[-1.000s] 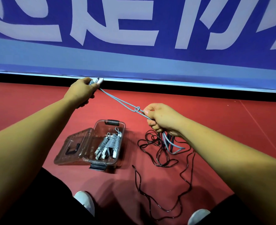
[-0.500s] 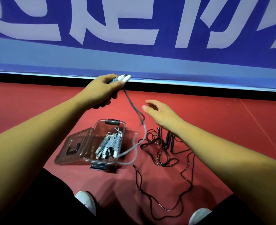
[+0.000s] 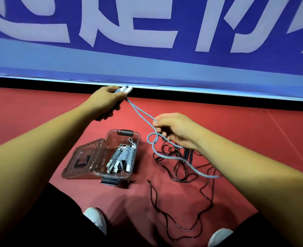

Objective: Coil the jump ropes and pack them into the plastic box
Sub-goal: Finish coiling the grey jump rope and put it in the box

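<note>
My left hand [image 3: 105, 101] grips the two white handles [image 3: 126, 89] of a light blue jump rope [image 3: 141, 116], held up near the wall's base. The doubled blue cord runs down to my right hand [image 3: 175, 130], which pinches it just above a loose knot-like loop [image 3: 152, 138]; the rest trails to the right over the floor. A clear plastic box [image 3: 109, 168] lies open on the red floor, with coiled grey-blue ropes [image 3: 124, 156] inside. A black jump rope [image 3: 179, 168] sprawls uncoiled beside the box, partly under my right hand.
The box's clear lid [image 3: 81, 162] lies flipped open to the left. A blue banner wall [image 3: 147, 50] closes off the far side. My white shoes [image 3: 95, 220] and dark trouser legs sit at the bottom edge. Red floor [image 3: 254, 136] stretches right.
My right hand, open and apart from the cord half a second ago, has closed on the blue rope again. The slack that hung over the box is drawn up toward the right.
</note>
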Tool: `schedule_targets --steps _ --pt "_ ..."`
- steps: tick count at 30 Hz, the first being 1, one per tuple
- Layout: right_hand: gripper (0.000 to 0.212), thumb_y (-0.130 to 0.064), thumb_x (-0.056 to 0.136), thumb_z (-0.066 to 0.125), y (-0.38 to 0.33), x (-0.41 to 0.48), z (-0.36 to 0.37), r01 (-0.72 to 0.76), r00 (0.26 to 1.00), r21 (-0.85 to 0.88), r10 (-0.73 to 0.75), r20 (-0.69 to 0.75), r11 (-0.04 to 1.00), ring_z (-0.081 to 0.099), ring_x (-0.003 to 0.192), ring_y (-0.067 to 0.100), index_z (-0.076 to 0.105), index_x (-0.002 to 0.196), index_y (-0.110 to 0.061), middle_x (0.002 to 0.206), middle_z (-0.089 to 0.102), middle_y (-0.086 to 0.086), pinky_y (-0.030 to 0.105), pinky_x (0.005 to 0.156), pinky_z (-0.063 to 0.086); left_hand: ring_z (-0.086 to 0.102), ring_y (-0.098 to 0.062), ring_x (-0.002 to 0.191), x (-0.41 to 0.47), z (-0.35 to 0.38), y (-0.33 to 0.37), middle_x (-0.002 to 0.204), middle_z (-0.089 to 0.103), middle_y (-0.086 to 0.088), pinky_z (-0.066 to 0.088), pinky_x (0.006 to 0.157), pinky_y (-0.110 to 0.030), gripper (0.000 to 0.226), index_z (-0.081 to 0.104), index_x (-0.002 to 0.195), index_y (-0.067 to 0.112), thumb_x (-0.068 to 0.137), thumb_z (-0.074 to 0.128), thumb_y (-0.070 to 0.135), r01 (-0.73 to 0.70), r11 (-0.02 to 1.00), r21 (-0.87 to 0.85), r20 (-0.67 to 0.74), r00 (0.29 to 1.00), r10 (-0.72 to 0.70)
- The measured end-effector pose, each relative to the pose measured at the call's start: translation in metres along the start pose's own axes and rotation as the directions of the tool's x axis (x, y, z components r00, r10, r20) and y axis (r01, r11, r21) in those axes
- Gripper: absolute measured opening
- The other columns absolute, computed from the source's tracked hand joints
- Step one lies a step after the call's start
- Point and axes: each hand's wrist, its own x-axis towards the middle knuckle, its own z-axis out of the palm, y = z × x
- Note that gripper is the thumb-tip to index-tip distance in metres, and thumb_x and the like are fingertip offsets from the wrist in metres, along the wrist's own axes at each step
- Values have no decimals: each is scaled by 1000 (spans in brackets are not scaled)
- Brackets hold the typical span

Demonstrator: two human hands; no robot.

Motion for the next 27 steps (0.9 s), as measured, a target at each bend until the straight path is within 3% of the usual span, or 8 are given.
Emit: schedule_targets --steps 6,12,16,18,20,22,25,27 --pt "14 -14 92 55 -7 -10 -1 -92 992 -39 95 84 995 42 55 12 57 79 -11 64 58 5 22 47 31 46 -22 49 15 -10 -26 69 58 -7 32 40 -23 39 58 89 13 91 57 53 34 985 172 -81 997 -20" --pt "26 -15 92 53 -8 -19 -10 13 994 -151 4 107 988 56 72 19 60 67 -11 71 64 11 36 72 42 43 -21 46 20 -33 -44 73 59 -9 30 36 -18 39 55 84 19 92 54 58 123 960 251 -193 978 -75" --pt "27 -6 92 46 -8 -20 -12 58 997 244 -71 43 968 64 106 30 57 67 -4 72 61 17 37 103 43 44 -22 44 23 -30 -52 74 62 -10 33 37 -20 37 55 90 19 95 51 56 161 937 310 -182 977 -108" --pt "23 -11 91 45 -10 -22 -13 -5 995 417 -35 88 909 67 101 34 58 74 -3 67 58 13 42 97 48 44 -22 44 23 -27 -55 74 62 -11 34 38 -20 36 52 85 22 95 49 56 169 924 342 -190 976 -108" --pt "26 -19 90 47 -13 -25 -15 -27 999 401 6 53 916 69 76 29 63 80 -1 61 55 7 37 74 56 43 -22 44 24 -29 -59 73 61 -11 35 40 -21 37 51 83 22 95 49 57 186 922 339 -183 975 -130" --pt "31 -26 87 49 -16 -27 -17 -45 999 341 45 9 939 56 51 18 65 80 0 54 51 2 26 51 44 41 -21 44 25 -31 -66 72 59 -12 34 42 -22 40 52 83 20 95 50 58 214 923 321 -175 971 -164" --pt "31 -29 82 53 -19 -28 -17 -28 998 457 49 -35 889 37 45 16 60 67 -3 48 41 2 26 51 29 38 -20 42 25 -34 -73 70 55 -12 33 42 -22 41 53 85 19 95 50 59 252 920 299 -170 963 -209" --pt "29 -28 80 54 -24 -27 -18 54 998 594 -22 -60 802 51 54 23 55 63 -4 46 36 4 30 64 44 36 -20 40 25 -36 -77 68 54 -12 32 43 -22 39 52 86 20 96 49 58 277 913 299 -172 957 -234"
